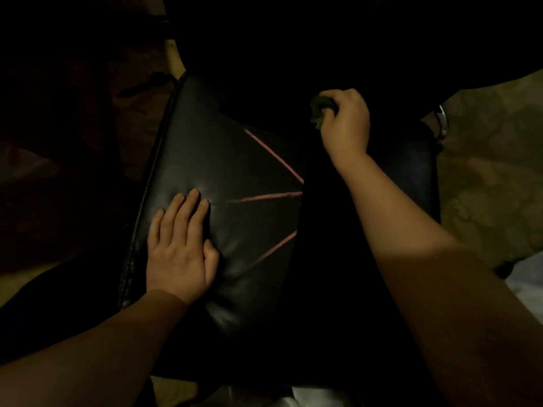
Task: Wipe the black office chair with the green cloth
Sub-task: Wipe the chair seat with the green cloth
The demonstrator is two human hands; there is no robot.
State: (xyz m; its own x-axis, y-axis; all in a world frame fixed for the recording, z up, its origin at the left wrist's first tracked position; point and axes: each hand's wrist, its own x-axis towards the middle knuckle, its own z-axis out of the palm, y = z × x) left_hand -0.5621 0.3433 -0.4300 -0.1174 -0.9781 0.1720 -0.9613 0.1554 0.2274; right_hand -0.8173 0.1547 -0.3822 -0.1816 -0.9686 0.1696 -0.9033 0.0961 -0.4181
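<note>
The black office chair (223,160) fills the middle of a dim view; its shiny leather seat shows three pinkish seam lines fanning out. My left hand (179,248) lies flat on the seat's left side with fingers straight, pressing the leather. My right hand (346,124) is farther up, near the back of the seat, and grips the bunched green cloth (319,111). Only a small wad of cloth shows past my fingers. The chair's back and the far part of the seat are lost in darkness.
A patterned beige floor (493,177) shows to the right of the chair. A shiny metal part (442,121) sticks out at the seat's right edge. Something white (526,286) lies at the lower right. The left side is dark.
</note>
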